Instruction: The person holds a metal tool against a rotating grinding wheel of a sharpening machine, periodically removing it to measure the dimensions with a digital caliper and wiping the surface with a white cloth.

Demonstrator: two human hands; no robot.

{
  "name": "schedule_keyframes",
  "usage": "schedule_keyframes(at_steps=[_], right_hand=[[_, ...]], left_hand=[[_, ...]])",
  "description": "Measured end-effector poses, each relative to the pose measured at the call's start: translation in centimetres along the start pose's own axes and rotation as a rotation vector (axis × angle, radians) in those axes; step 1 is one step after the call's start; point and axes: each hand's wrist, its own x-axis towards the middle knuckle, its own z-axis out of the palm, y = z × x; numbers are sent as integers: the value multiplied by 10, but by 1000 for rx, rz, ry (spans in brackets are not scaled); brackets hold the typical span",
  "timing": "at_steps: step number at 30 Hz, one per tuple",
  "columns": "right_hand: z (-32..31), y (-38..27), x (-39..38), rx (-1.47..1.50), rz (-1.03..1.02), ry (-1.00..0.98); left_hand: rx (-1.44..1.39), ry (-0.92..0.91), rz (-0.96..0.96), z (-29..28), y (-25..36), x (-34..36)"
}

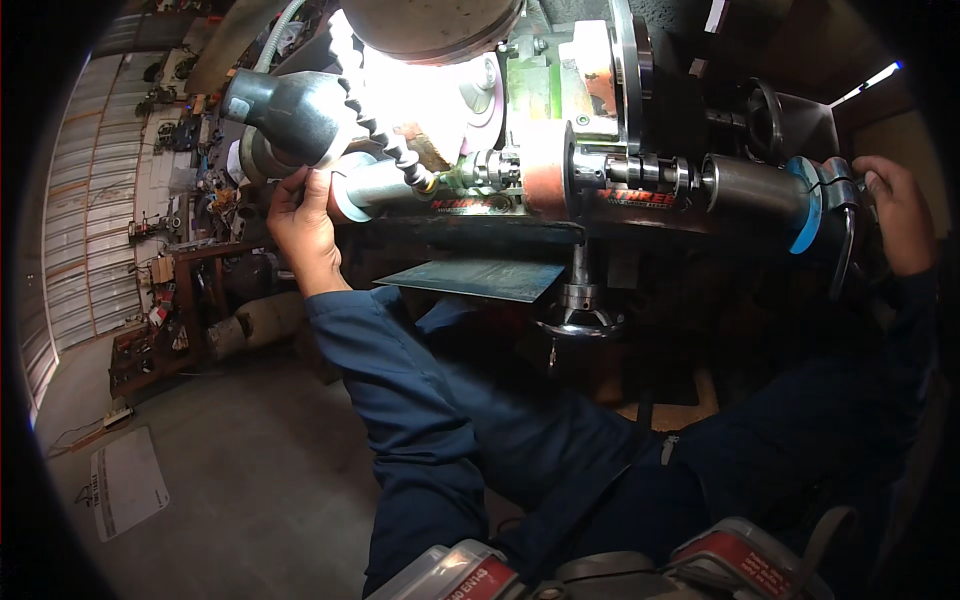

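My left hand (303, 225) is raised at the left end of the machine, thumb and fingers pinched together just under the rim of a dark metal lamp (300, 118). What they pinch is hidden. Beside it is a grey cylindrical spindle housing (385, 190). At the right end, my right hand (897, 212) has curled fingers beside a silver clamp (838, 185) with a lever. Its grip is partly hidden. Between the hands a shiny camshaft (640, 170) lies horizontally, passing a red support block (548, 170) and reaching toward a grey tailstock cylinder (755, 188).
A black segmented hose (372, 115) hangs in front of the bright lamp light. Below the machine bed are a flat metal sheet (480, 277) and a chrome handwheel (582, 325). A large wheel guard (430, 25) sits overhead. Shelving with parts (160, 330) stands at left.
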Motion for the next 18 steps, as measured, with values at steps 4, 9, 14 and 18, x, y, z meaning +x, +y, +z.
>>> schedule_keyframes(at_steps=[4, 9, 14, 18], right_hand=[[-9, 11, 21, 81, -15, -169], [-12, 14, 44, 75, 165, -435], [4, 26, 58, 169, 271, -508], [-9, 60, 75, -213, -429, -600]], left_hand=[[-17, -8, 1, 3, -4, 1], [-34, -26, 5, 2, -6, 1], [13, -13, 34, -5, 11, -3], [-45, -26, 10, 9, -4, -4]])
